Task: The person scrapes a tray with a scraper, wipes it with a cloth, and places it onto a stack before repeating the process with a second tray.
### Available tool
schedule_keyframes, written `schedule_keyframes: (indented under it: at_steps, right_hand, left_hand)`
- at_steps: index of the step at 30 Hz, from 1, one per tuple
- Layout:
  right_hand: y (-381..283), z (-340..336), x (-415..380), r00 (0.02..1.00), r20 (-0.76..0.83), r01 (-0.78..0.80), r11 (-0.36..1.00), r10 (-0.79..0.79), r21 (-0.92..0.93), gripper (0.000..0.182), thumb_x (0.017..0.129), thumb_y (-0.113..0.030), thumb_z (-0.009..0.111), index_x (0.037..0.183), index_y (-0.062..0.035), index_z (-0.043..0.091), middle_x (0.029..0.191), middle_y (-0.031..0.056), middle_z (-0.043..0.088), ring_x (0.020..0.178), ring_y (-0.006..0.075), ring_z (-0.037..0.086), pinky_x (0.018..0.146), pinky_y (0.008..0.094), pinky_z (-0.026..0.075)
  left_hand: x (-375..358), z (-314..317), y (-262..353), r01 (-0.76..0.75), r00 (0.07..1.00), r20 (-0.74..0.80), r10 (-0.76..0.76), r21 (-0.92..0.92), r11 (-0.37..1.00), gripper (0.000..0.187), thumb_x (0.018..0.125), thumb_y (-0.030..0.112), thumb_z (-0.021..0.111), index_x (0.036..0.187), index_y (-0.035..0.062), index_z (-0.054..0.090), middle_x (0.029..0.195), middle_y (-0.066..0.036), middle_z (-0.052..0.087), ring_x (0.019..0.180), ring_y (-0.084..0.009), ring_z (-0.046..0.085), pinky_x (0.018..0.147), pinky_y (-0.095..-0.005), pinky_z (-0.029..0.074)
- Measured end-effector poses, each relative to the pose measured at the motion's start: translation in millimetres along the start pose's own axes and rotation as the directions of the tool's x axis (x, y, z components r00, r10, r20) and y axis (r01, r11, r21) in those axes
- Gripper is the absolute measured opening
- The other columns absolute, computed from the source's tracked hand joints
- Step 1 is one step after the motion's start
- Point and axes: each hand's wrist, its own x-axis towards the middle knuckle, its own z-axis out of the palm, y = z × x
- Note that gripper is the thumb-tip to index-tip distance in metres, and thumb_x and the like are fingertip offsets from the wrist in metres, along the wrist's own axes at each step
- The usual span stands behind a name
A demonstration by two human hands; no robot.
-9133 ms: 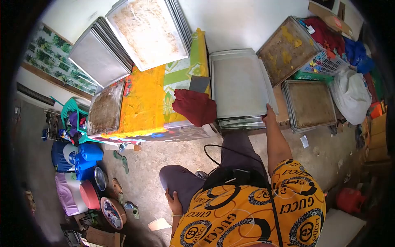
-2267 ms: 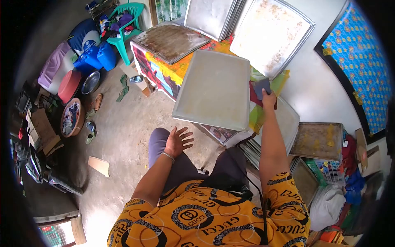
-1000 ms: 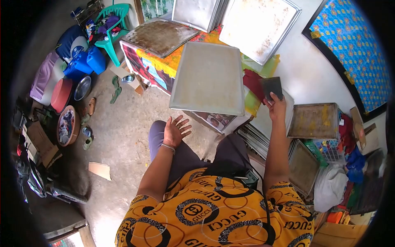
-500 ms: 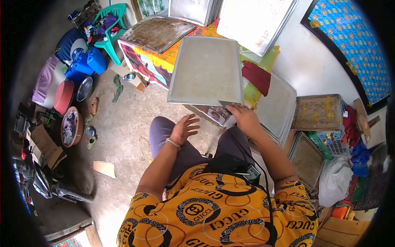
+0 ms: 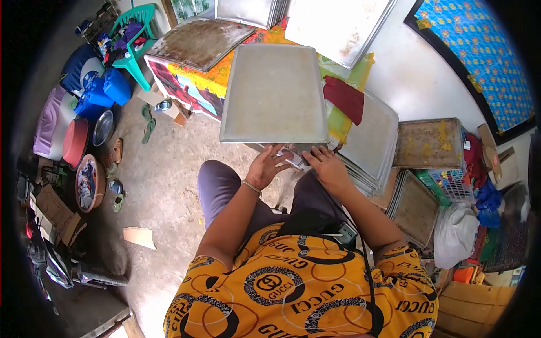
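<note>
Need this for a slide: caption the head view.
Left hand and right hand near the closest edge of a tray, red cloth alongside.

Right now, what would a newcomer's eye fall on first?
Probably the big grey tray in the middle, with the left hand and right hand at its near edge. Then the bright blue flowered panel at upper right, and the dark red cloth just right of the tray.
</note>
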Motion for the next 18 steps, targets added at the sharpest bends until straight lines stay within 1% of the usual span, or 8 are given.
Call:
schedule_keyframes:
  at_steps: [3, 5, 6, 8, 12, 15, 18]
  right_hand:
    - [-1.9, 2.7, 3.2, 1.000, -0.009, -0.015, 0.999, 0.015, 0.050, 0.051, 0.078, -0.005, 0.052, 0.128, -0.0136, 0.050, 0.128, 0.0180, 0.053, 0.118, 0.0370, 0.050, 0.100, 0.0441, 0.040]
    - [-0.7, 6.6, 4.2, 1.000, 0.009, -0.022, 0.998, 0.021, 0.056, 0.048, 0.082, -0.009, 0.051, 0.130, -0.0129, 0.048, 0.128, 0.0184, 0.052, 0.118, 0.0371, 0.050, 0.101, 0.0452, 0.038]
    - [-0.6, 6.9, 5.2, 1.000, 0.017, -0.025, 0.998, 0.024, 0.058, 0.047, 0.083, -0.012, 0.051, 0.131, -0.0125, 0.047, 0.129, 0.0186, 0.052, 0.118, 0.0371, 0.050, 0.101, 0.0457, 0.038]
    - [0.0, 6.5, 5.9, 0.999, 0.042, -0.031, 0.997, 0.028, 0.064, 0.047, 0.083, -0.011, 0.050, 0.130, -0.0118, 0.047, 0.129, 0.0188, 0.052, 0.118, 0.0373, 0.050, 0.101, 0.0456, 0.038]
    - [-1.8, 3.4, 8.7, 0.994, 0.095, -0.057, 0.996, 0.050, 0.075, 0.048, 0.082, -0.009, 0.049, 0.130, -0.0101, 0.047, 0.129, 0.0195, 0.051, 0.119, 0.0376, 0.049, 0.102, 0.0450, 0.037]
    - [-0.3, 5.7, 14.5, 0.998, 0.066, -0.018, 0.999, 0.015, 0.045, 0.049, 0.082, -0.008, 0.050, 0.130, -0.0095, 0.047, 0.129, 0.0197, 0.051, 0.120, 0.0374, 0.048, 0.103, 0.0444, 0.036]
    - [-1.6, 5.9, 22.2, 0.996, 0.073, -0.048, 0.999, 0.046, 0.024, 0.048, 0.082, -0.008, 0.049, 0.130, -0.0093, 0.047, 0.129, 0.0196, 0.051, 0.121, 0.0372, 0.047, 0.103, 0.0445, 0.036]
  left_hand:
    - [0.0, -6.2, -1.1, 0.016, 0.999, 0.041, -0.015, -0.029, 0.999, 0.051, 0.095, 0.040, 0.045, 0.137, 0.0140, 0.034, 0.144, -0.005, 0.035, 0.126, -0.0349, 0.042, 0.097, -0.0510, 0.036]
    - [-0.1, -8.1, 0.2, 0.016, 0.995, 0.099, -0.012, -0.033, 0.999, 0.053, 0.095, 0.040, 0.045, 0.139, 0.0138, 0.032, 0.146, -0.005, 0.032, 0.126, -0.0354, 0.041, 0.098, -0.0511, 0.036]
    - [-0.3, -8.1, 1.2, 0.021, 0.994, 0.105, -0.016, -0.043, 0.999, 0.054, 0.094, 0.039, 0.046, 0.139, 0.0138, 0.032, 0.146, -0.006, 0.032, 0.126, -0.0345, 0.042, 0.098, -0.0513, 0.036]
    - [-0.7, -7.9, 3.2, 0.032, 0.993, 0.117, -0.024, -0.063, 0.998, 0.056, 0.093, 0.037, 0.049, 0.140, 0.0139, 0.031, 0.146, -0.008, 0.033, 0.125, -0.0327, 0.043, 0.099, -0.0516, 0.037]
    - [2.0, -19.0, 2.9, 0.039, 0.982, 0.185, -0.025, -0.071, 0.997, 0.055, 0.095, 0.038, 0.045, 0.141, 0.0134, 0.029, 0.148, -0.006, 0.028, 0.126, -0.0368, 0.041, 0.098, -0.0528, 0.037]
    - [4.6, -25.7, 2.5, 0.065, 0.975, 0.216, -0.044, -0.089, 0.994, 0.053, 0.095, 0.036, 0.045, 0.141, 0.0134, 0.030, 0.148, -0.006, 0.028, 0.126, -0.0379, 0.041, 0.098, -0.0530, 0.037]
    - [5.5, -26.8, 3.3, 0.079, 0.970, 0.235, -0.055, -0.095, 0.992, 0.052, 0.095, 0.035, 0.045, 0.140, 0.0134, 0.032, 0.148, -0.006, 0.029, 0.124, -0.0386, 0.042, 0.098, -0.0525, 0.037]
